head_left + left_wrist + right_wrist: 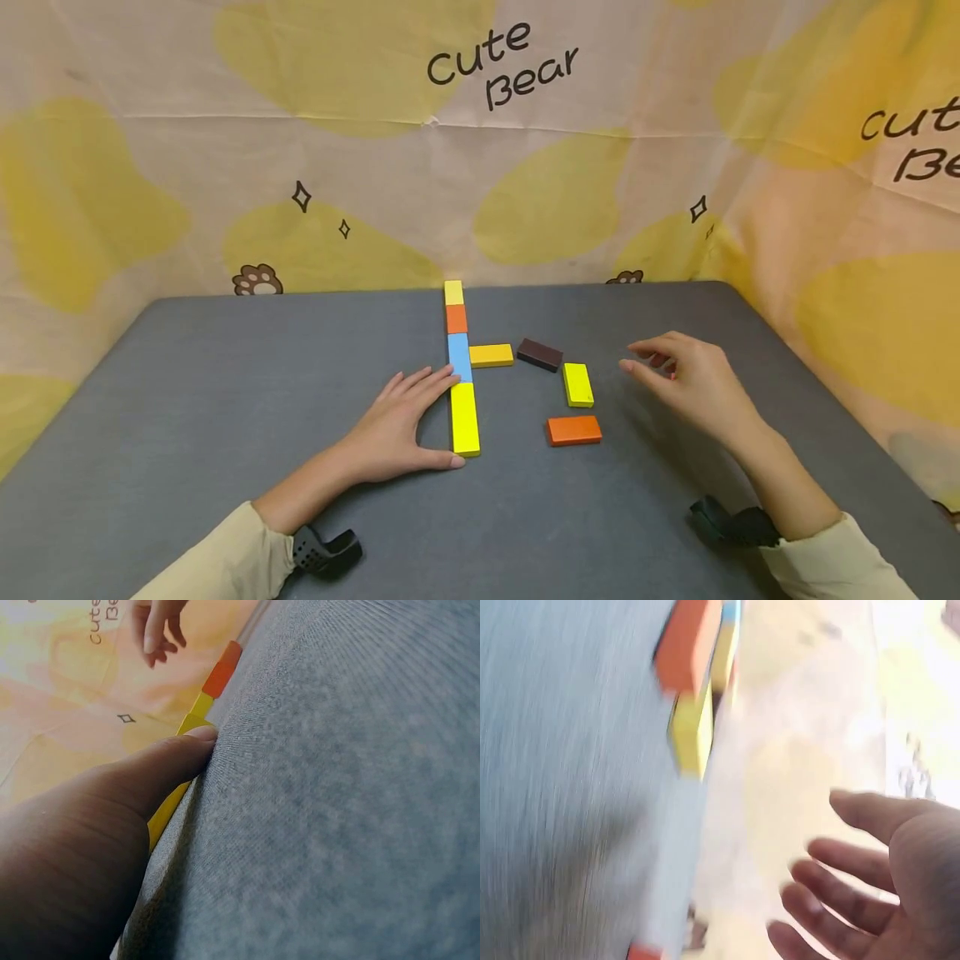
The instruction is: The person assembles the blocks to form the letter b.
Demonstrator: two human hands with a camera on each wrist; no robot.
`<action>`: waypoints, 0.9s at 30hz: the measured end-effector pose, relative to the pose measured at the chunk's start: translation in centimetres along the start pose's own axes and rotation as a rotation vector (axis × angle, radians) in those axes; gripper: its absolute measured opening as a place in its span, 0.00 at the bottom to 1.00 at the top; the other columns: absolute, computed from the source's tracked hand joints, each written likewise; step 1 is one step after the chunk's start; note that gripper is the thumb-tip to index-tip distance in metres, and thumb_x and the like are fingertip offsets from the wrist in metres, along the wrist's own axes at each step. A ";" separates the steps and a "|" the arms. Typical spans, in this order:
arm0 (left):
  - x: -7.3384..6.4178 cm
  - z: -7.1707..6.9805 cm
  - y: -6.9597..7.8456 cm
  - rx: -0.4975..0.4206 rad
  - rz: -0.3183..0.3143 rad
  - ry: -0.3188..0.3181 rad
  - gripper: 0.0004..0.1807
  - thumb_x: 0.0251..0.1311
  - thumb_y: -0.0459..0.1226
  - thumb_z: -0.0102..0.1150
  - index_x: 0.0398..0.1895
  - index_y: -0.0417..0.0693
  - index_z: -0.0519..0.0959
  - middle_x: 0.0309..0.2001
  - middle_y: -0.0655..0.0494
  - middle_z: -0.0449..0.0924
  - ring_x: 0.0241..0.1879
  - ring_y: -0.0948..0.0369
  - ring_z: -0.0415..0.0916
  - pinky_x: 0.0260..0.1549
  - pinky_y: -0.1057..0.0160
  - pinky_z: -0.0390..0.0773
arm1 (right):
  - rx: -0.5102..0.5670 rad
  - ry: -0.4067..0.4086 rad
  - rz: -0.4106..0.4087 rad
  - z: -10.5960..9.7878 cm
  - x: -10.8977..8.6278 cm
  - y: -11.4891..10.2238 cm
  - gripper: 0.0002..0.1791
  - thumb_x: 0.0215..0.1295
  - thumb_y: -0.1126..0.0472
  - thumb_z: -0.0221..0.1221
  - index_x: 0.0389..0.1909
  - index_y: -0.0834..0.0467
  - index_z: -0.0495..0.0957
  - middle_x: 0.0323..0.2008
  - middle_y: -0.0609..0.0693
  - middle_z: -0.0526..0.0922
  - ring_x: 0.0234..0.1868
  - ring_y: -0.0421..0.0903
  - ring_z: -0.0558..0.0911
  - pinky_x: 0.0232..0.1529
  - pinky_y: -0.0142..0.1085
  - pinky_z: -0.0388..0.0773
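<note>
A straight row of flat blocks runs away from me: a long yellow block (pixel 465 421) nearest, then a blue block (pixel 458 354), an orange-red block (pixel 456 318) and a pale yellow block (pixel 453 292). My left hand (pixel 397 425) lies along the row's left side with straight fingers. Its thumb touches the near end of the long yellow block, and its fingertips reach the edge by the blue one. My right hand (pixel 697 379) hovers over the table at the right, fingers loosely bent, holding nothing. Nearest to it lies a bright yellow block (pixel 578 385).
An amber block (pixel 491 356) sticks out rightward from the blue one. Beyond its right end lies a dark brown block (pixel 540 355), tilted. An orange block (pixel 574 431) lies nearer me. The grey table (pixel 247 375) ends at a printed cloth (pixel 375 167).
</note>
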State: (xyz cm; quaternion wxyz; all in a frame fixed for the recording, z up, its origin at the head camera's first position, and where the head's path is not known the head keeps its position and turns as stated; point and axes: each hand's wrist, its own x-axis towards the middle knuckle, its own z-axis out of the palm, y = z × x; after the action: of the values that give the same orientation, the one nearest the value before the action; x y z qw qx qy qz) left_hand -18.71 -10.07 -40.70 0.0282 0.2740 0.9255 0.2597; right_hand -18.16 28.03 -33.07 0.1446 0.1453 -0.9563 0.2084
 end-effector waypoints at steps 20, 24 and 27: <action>0.0 0.0 -0.1 0.001 0.000 -0.007 0.56 0.48 0.64 0.71 0.79 0.60 0.59 0.81 0.62 0.54 0.81 0.48 0.51 0.78 0.36 0.44 | -0.128 -0.201 0.440 0.5 -0.4 7.1 0.56 0.61 0.24 0.56 0.65 0.73 0.67 0.52 0.73 0.80 0.40 0.63 0.82 0.28 0.44 0.77; 0.0 -0.1 -0.1 0.000 -0.004 -0.011 0.56 0.48 0.64 0.71 0.79 0.60 0.59 0.81 0.62 0.54 0.81 0.48 0.51 0.78 0.36 0.44 | -0.130 -0.196 0.410 0.7 -0.4 7.4 0.51 0.63 0.30 0.59 0.63 0.75 0.68 0.48 0.73 0.81 0.35 0.59 0.82 0.25 0.41 0.76; 0.0 -0.1 -0.1 0.002 -0.007 -0.012 0.56 0.48 0.64 0.71 0.79 0.60 0.59 0.81 0.62 0.54 0.80 0.48 0.51 0.78 0.36 0.44 | -0.121 -0.188 0.384 0.8 -0.4 7.4 0.45 0.65 0.37 0.61 0.61 0.75 0.70 0.44 0.71 0.83 0.32 0.56 0.81 0.24 0.38 0.73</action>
State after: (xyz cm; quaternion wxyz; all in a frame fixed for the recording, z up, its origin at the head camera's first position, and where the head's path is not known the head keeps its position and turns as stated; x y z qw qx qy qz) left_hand -18.77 -10.18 -40.68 0.0342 0.2725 0.9266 0.2569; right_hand -20.53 34.20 -36.57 0.0211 -0.0294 -0.9865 0.1600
